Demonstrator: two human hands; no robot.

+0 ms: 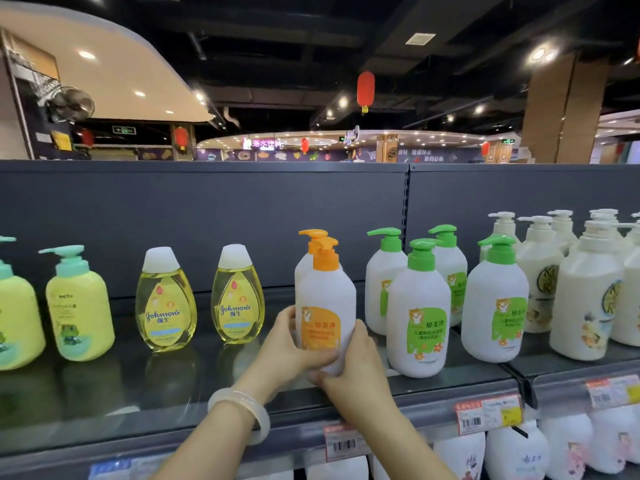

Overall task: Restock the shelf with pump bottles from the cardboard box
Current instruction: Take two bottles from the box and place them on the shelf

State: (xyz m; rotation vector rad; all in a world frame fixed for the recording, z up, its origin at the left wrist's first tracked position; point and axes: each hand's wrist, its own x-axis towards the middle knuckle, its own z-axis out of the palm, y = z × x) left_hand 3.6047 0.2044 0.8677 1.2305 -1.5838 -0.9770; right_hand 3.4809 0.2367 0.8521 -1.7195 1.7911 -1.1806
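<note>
Both hands held one white pump bottle w/ an orange top (325, 306). The left hand (294, 344) wrapped its fingers round the left side. The right hand (349, 362) gripped the right side & bottom. The bottle stood near the front edge of the shelf (173, 375), about mid way along, maybe touching it; I couldn't tell for sure.

Another orange-top bottle (306, 258) stood right behind it, so that row had 2. Green-top bottles (419, 306) stood just to the right, yellow oil bottles (166, 299) to the left.

I think the job was partly done. There was lots of bare shelf at the front left, so more bottles could go in. The cardboard box wasn't in view, so I couldn't tell how many were left.
</note>
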